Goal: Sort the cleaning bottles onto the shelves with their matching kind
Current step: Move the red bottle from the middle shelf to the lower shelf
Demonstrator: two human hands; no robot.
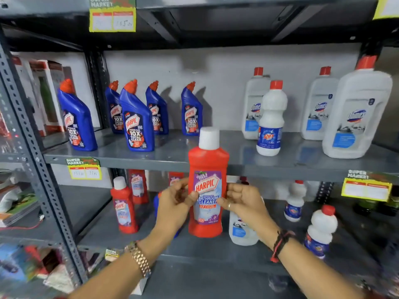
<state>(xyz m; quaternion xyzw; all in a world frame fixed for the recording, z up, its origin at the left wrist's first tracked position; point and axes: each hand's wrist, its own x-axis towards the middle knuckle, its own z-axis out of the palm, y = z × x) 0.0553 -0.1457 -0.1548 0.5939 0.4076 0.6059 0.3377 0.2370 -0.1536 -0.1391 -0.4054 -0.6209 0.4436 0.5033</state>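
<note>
A red Harpic bathroom cleaner bottle [207, 184] with a white cap is held upright in front of the shelves. My left hand [176, 200] grips its left side and my right hand [241, 201] grips its right side. Several blue Harpic toilet cleaner bottles [137, 119] stand on the middle shelf [172, 152] at the left. On that shelf's right stand white Domex bottles [356, 113] and a white Rin bottle [271, 121]. On the lower shelf [97, 229], red Harpic bottles [125, 206] stand at the left, a Domex bottle [241, 231] is behind my right hand, and Rin bottles [319, 229] are at the right.
A grey perforated shelf upright [32, 152] stands at the left, with boxed goods [43, 91] and magazines [17, 201] beyond it. Yellow price tags [85, 169] [367, 188] hang on the shelf edges. An upper shelf [216, 18] spans overhead.
</note>
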